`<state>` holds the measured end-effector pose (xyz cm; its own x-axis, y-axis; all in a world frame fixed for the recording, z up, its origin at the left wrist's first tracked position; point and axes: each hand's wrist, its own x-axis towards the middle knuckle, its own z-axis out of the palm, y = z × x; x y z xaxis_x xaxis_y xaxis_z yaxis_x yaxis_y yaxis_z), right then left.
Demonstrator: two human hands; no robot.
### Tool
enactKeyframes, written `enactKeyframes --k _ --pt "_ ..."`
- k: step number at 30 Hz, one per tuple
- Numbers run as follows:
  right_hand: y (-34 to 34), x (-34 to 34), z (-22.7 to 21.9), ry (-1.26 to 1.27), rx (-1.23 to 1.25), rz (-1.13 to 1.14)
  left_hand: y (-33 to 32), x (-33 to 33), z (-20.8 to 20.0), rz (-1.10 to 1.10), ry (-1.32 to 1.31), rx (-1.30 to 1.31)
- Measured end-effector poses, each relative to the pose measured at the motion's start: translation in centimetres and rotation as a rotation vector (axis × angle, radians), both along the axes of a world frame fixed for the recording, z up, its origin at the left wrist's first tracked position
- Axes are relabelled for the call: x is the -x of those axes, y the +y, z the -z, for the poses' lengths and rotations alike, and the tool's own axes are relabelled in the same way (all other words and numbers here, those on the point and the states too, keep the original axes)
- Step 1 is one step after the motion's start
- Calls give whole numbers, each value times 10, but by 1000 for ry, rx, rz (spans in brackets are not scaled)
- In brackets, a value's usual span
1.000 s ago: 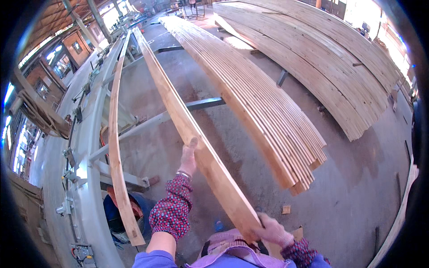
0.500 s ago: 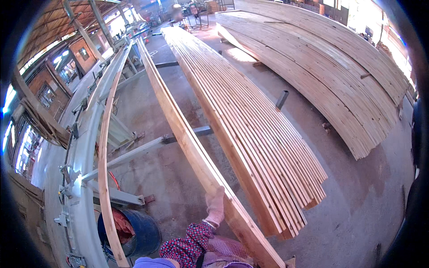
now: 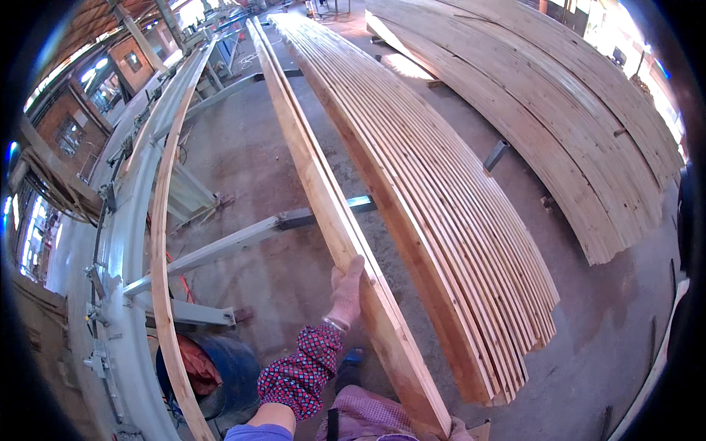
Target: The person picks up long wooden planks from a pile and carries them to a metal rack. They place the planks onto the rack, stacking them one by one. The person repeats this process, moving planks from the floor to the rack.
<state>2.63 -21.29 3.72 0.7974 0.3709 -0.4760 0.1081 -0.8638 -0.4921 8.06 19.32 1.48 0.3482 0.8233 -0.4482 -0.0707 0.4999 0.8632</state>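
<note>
The long board [image 3: 332, 224] stands on edge in front of you, its near end close to your body and its far end toward the top of the view, between the row of boards [image 3: 441, 242] on your right and the thin strip [image 3: 162, 294] on your left. Your left hand [image 3: 347, 292] is closed on its upper edge, part-way along; your right hand [image 3: 460, 431] barely shows beside the near end, so I cannot tell how firmly it grips. The hands are apart along the length, which should help you steer it. Guide with the left, control the end with the right, and hold the board upright, as it could easily twist or tip. Make any shift smooth, since a small turn here likely swings the far end widely, and mind the gap to the row, where fingers could get pinched.
</note>
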Motion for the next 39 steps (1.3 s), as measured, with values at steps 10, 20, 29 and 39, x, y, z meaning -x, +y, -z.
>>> enactKeyframes --k 10,20,29,39 --pt "54 -56 -47 -15 141 -6 38 -86 55 95 -37 -63" --pt "38 -78 -6 -360 -132 2 -110 -65 20 336 100 34" --pt "-14 -4 5 -148 -404 531 -89 -66 41 340 95 80" --pt "21 -52 -12 193 -214 541 -54 -70 77 535 111 -168"
